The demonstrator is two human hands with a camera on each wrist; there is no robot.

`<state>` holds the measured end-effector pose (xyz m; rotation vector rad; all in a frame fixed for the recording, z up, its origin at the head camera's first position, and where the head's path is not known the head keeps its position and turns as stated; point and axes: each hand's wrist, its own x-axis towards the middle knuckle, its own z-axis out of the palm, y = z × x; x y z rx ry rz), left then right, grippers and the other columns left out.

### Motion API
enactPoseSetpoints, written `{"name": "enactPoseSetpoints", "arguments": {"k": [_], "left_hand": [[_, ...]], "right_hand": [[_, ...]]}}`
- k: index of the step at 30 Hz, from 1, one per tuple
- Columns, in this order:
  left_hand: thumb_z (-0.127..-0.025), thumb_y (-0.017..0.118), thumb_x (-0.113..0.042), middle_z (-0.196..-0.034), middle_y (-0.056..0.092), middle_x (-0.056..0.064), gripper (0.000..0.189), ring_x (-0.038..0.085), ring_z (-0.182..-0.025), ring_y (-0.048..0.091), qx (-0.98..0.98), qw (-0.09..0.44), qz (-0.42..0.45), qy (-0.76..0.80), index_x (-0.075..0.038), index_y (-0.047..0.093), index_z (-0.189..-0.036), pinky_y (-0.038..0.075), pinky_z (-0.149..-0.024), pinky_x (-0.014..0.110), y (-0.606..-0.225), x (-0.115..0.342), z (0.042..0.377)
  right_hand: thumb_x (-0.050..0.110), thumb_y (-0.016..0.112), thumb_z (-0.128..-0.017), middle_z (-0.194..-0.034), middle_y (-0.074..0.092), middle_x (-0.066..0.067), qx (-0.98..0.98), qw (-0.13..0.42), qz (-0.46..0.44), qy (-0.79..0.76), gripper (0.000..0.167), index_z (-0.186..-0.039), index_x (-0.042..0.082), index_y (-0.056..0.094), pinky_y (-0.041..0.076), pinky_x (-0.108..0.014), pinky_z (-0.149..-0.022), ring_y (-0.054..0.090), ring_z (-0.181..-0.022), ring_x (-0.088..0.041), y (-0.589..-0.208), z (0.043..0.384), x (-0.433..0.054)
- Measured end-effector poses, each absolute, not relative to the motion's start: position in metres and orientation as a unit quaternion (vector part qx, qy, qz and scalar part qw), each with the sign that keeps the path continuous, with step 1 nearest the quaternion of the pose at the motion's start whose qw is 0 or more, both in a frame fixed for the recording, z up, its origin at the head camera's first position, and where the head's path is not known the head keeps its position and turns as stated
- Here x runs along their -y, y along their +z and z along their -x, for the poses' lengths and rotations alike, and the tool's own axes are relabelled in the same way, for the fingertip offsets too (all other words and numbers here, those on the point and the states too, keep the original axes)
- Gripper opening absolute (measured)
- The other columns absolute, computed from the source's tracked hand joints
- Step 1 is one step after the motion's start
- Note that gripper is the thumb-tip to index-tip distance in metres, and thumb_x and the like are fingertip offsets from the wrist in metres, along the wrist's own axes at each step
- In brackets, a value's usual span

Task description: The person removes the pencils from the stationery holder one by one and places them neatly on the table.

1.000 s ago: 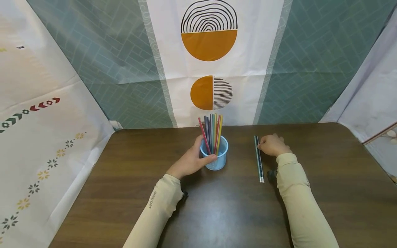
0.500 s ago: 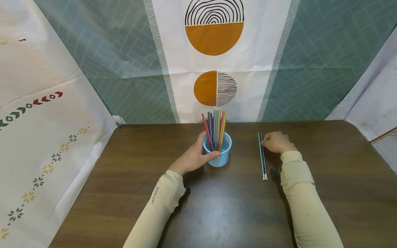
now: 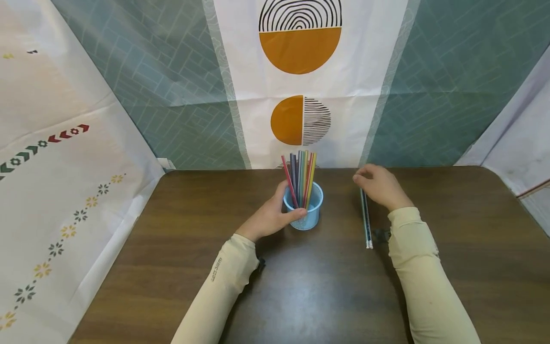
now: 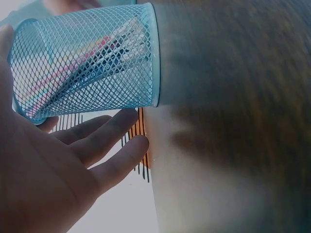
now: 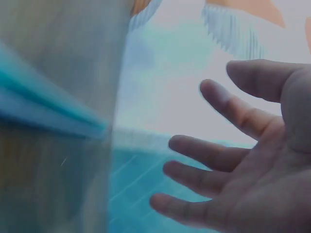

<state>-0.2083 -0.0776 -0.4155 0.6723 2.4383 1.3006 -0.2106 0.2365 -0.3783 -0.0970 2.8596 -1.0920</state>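
My left hand [image 3: 271, 216] holds a light blue mesh pencil cup [image 3: 307, 221] near its rim, thumb in front. Several coloured pencils [image 3: 302, 184] lean in that cup, red, dark, blue and yellow among them. In the left wrist view the mesh cup [image 4: 87, 63] sits by the thumb side, while the other fingers are loosely extended. To the right, two pencils [image 3: 366, 222] lie side by side on the table. Above their far end is my right hand [image 3: 379, 186], which holds nothing. The right wrist view shows its fingers spread, apart from the blurred pencils [image 5: 48, 109].
The dark wooden table [image 3: 180, 282] has its far edge against a green and white patterned cloth [image 3: 172, 138]. A white cloth [image 3: 51, 205] with floral print hangs at the left. Another pale cloth [image 3: 507, 143] is at the right.
My right hand has lifted off the two pencils and moved away toward the far edge; the pencils stay on the table. The left hand keeps its hold. The head view has tilted slightly.
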Motion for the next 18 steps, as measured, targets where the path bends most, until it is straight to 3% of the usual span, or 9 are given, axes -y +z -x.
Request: {"name": "enactPoseSetpoints", "arguments": {"k": [3,8,18], "left_hand": [[-0.088,0.07,-0.06,-0.151,0.04,0.002,0.092,0.025,-0.126,0.049,-0.848,0.139,-0.236,0.455,-0.039,0.011,-0.156,0.041,-0.106,0.054,-0.412,0.078,0.212],[-0.088,0.07,-0.06,-0.152,0.038,0.0,0.093,0.022,-0.127,0.048,-0.846,0.136,-0.243,0.455,-0.039,0.011,-0.156,0.039,-0.108,0.052,-0.411,0.079,0.211],[-0.09,0.069,-0.057,-0.15,0.042,0.002,0.094,0.02,-0.127,0.05,-0.837,0.145,-0.257,0.461,-0.036,0.008,-0.159,0.04,-0.109,0.049,-0.415,0.081,0.204]], "right_hand": [[0.028,0.054,-0.106,-0.136,0.053,-0.025,-0.923,-0.005,0.052,-0.382,0.034,-0.126,0.001,0.06,0.035,-0.064,-0.104,0.045,-0.13,-0.044,-0.363,0.212,-0.217],[0.025,0.061,-0.103,-0.131,0.058,-0.02,-0.904,-0.062,0.081,-0.414,0.029,-0.12,0.002,0.066,0.033,-0.06,-0.109,0.047,-0.129,-0.039,-0.36,0.209,-0.183],[0.034,0.064,-0.101,-0.136,0.057,-0.017,-0.896,-0.027,0.061,-0.438,0.036,-0.125,0.007,0.067,0.034,-0.064,-0.108,0.049,-0.129,-0.038,-0.378,0.205,-0.144]]}}
